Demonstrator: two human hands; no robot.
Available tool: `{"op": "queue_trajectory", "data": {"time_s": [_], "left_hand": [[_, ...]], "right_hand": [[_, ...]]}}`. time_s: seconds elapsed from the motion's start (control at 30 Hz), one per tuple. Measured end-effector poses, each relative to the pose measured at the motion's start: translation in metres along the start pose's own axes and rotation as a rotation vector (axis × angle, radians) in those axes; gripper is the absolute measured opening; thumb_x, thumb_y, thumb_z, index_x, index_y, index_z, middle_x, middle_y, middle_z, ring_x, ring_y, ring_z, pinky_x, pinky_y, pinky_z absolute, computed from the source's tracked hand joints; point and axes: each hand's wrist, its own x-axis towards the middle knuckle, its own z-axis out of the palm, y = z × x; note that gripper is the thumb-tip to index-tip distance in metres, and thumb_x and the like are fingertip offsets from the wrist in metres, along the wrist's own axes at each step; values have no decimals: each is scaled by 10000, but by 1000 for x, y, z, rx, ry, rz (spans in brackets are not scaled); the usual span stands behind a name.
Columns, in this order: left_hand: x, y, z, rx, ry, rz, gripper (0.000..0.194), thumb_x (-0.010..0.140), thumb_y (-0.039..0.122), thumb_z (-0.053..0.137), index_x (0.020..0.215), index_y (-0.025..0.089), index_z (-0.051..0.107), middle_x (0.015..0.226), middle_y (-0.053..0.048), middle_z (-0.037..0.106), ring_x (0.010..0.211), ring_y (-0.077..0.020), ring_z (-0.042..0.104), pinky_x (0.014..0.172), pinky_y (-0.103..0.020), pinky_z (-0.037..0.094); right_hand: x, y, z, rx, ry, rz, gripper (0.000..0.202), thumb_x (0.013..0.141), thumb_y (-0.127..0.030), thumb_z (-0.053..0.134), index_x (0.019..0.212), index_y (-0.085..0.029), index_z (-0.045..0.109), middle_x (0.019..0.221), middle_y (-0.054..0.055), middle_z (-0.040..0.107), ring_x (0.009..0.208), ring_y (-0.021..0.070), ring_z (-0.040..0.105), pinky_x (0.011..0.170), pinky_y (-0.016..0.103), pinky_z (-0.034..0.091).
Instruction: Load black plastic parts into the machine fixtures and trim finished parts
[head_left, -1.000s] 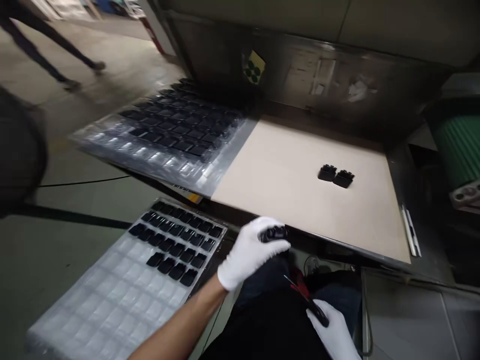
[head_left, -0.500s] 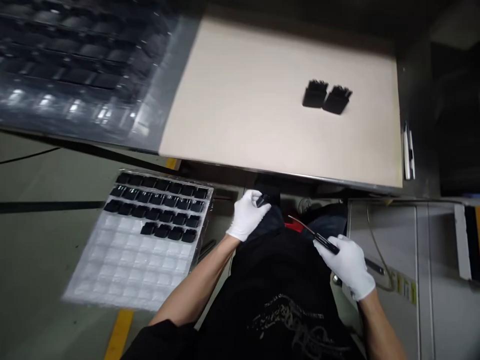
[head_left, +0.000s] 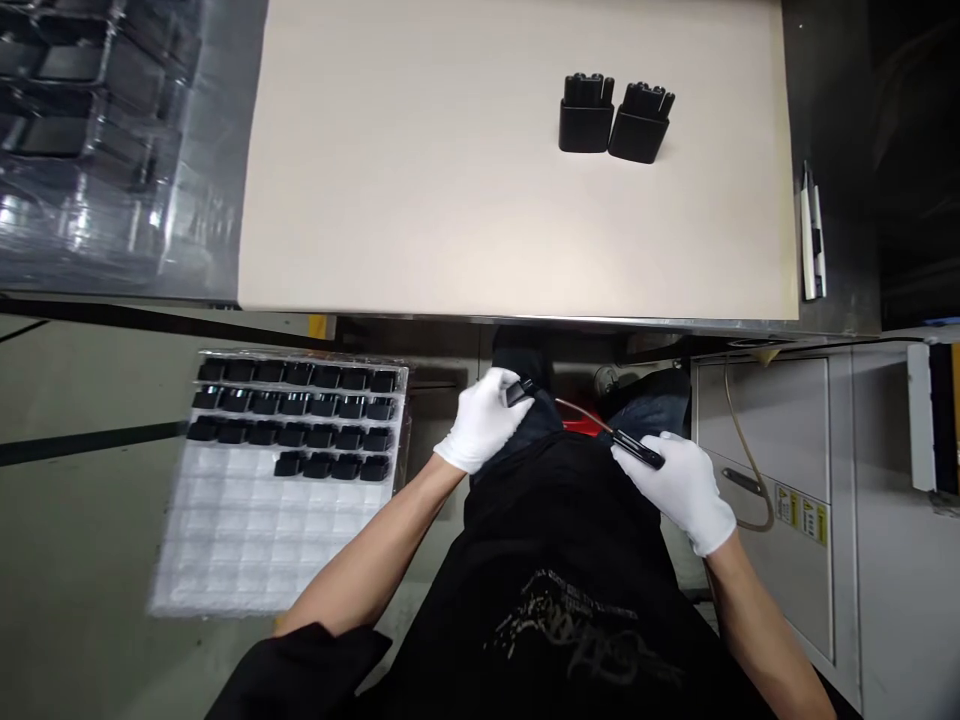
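In its white glove, my left hand (head_left: 484,420) is closed on a small black plastic part (head_left: 519,392) above my lap. The glove hides some of that part. My right hand (head_left: 679,490), also gloved, grips a black-handled tool (head_left: 637,449) with a thin, slightly curved metal shaft. The shaft points left toward the black part, its end a short way from it. Two black plastic housings (head_left: 586,115) with prongs at their far end lie side by side on the beige work mat (head_left: 420,200).
A clear plastic tray (head_left: 225,540) beside my left arm carries rows of black parts in its far half. Another tray of black parts (head_left: 71,60) sits at the table's left. White-and-black pens (head_left: 812,235) lie right of the mat. A cabinet (head_left: 780,430) stands at right.
The view has shifted, so the table and housings appear higher and farther left. The tool's tip has come closer to the black part in my left hand. Both hands keep their hold.
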Motion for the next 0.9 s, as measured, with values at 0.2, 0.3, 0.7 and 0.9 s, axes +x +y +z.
{"op": "queue_trajectory", "data": {"time_s": [0.2, 0.3, 0.7, 0.9], "left_hand": [[17, 3, -16, -894, -299, -347, 692, 457, 357, 1057, 927, 177, 581, 692, 45, 630, 569, -93, 595, 553, -198, 473], [17, -1, -23, -932, -432, -326, 690, 402, 402, 1065, 845, 166, 591, 716, 7, 663, 570, -112, 616, 524, -210, 477], [4, -4, -40, -70, -356, 95, 347, 644, 233, 931, 902, 185, 704, 720, 13, 648, 668, -166, 603, 651, -289, 478], [-4, -12, -45, 118, -179, 196, 543, 788, 165, 813, 1312, 222, 685, 990, -33, 762, 915, -231, 740, 868, -336, 554]], "right_hand": [[-13, 9, -12, 236, -70, 11, 536, 964, -599, 657, 586, -220, 616, 611, 6, 603, 612, 152, 537, 615, 290, 424], [-13, 13, -20, 323, -144, 14, 543, 956, -600, 680, 589, -208, 607, 612, 4, 602, 594, 145, 531, 599, 285, 430], [7, 2, -30, -62, -66, -98, 564, 930, -692, 622, 611, -231, 677, 625, 34, 622, 607, 171, 547, 619, 305, 386], [9, -14, -18, -164, -72, -142, 587, 929, -702, 564, 570, -243, 635, 612, 33, 594, 591, 177, 533, 596, 306, 359]]}}
